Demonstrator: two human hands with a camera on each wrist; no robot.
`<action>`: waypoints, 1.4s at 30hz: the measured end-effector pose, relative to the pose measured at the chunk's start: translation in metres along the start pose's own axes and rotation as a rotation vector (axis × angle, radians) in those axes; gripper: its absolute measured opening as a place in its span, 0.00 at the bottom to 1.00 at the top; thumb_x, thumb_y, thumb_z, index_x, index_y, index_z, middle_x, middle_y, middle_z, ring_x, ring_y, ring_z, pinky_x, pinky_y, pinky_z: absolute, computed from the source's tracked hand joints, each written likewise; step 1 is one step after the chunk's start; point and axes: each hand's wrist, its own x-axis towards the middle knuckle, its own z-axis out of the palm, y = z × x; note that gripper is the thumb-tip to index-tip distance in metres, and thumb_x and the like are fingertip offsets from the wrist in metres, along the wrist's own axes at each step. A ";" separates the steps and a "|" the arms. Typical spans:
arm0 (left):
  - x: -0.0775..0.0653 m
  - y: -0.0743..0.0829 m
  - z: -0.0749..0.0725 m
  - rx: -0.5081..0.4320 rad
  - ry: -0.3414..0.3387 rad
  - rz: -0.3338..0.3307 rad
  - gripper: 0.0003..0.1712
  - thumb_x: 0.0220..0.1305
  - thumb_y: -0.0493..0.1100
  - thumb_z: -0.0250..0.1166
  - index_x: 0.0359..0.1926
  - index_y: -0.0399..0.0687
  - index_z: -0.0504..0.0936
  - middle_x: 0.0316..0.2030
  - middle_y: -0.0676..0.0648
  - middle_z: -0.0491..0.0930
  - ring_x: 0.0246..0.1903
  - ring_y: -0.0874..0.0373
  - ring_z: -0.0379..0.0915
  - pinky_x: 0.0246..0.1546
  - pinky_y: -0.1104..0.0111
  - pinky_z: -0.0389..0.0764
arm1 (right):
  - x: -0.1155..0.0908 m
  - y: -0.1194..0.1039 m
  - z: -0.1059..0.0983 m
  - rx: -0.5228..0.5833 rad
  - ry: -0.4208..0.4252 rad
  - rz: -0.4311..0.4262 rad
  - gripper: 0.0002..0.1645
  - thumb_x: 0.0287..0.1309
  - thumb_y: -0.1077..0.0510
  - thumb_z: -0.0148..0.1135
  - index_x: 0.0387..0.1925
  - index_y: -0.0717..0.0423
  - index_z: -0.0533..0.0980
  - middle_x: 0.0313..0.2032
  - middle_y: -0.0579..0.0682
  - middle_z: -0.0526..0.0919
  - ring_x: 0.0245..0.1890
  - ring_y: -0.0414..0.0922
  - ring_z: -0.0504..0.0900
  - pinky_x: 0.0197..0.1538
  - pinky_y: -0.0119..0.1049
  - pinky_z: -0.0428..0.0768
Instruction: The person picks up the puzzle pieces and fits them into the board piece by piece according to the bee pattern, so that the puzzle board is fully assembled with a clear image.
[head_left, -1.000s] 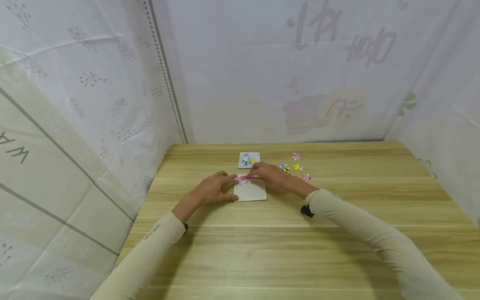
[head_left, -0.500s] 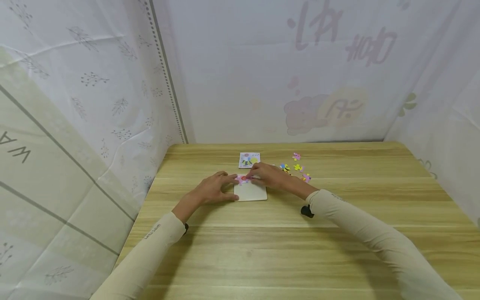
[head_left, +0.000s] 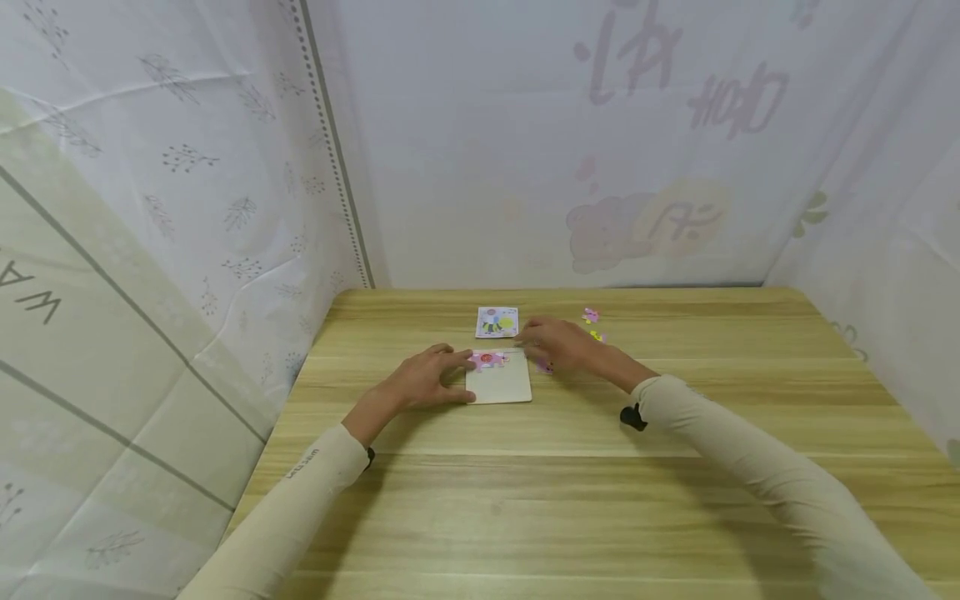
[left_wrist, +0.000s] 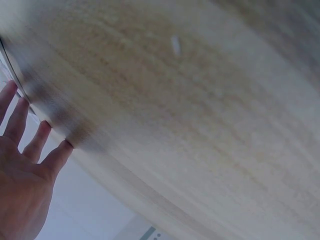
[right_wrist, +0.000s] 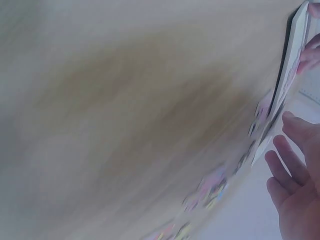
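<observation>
A white puzzle board (head_left: 497,387) lies on the table, with joined pink puzzle pieces (head_left: 487,360) along its far edge, one bearing a red round mark. My left hand (head_left: 426,379) rests at the board's left side, thumb and fingers spread and touching its edge. Its fingers look straight in the left wrist view. Just right of the board's far corner hovers my right hand (head_left: 561,343). In the right wrist view its thumb and fingers (right_wrist: 290,177) stand apart, nothing seen between them. A purple puzzle piece (head_left: 545,367) shows under this hand.
Behind the board lies a square picture card (head_left: 497,322) with a bee. A pink piece (head_left: 591,315) and a yellow piece (head_left: 597,336) lie at the back right. More loose pieces (right_wrist: 212,186) appear blurred in the right wrist view. Fabric walls enclose the wooden table (head_left: 480,500).
My right hand has lifted off the pink pieces and moved right, uncovering them and the board's right part. It now hides the bee-striped piece. The left hand stays on the board's edge.
</observation>
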 end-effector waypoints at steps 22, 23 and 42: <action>-0.001 0.002 -0.001 -0.002 0.001 -0.002 0.39 0.63 0.69 0.69 0.70 0.58 0.79 0.75 0.53 0.68 0.72 0.45 0.63 0.64 0.37 0.70 | -0.032 0.051 -0.027 -0.048 0.022 0.105 0.18 0.75 0.59 0.60 0.60 0.63 0.81 0.58 0.62 0.82 0.59 0.60 0.79 0.56 0.57 0.81; -0.001 0.002 -0.001 0.000 0.000 -0.002 0.39 0.63 0.70 0.69 0.70 0.58 0.79 0.75 0.53 0.68 0.73 0.46 0.63 0.65 0.38 0.70 | -0.033 0.053 -0.028 -0.037 0.028 0.113 0.18 0.75 0.59 0.60 0.59 0.63 0.81 0.58 0.62 0.82 0.58 0.60 0.79 0.56 0.57 0.81; 0.000 -0.001 0.000 -0.011 -0.006 -0.014 0.39 0.63 0.71 0.68 0.70 0.60 0.79 0.76 0.56 0.66 0.74 0.46 0.60 0.64 0.36 0.69 | -0.056 0.092 -0.043 -0.016 0.011 0.336 0.21 0.73 0.58 0.63 0.61 0.64 0.80 0.56 0.64 0.82 0.55 0.61 0.81 0.57 0.58 0.79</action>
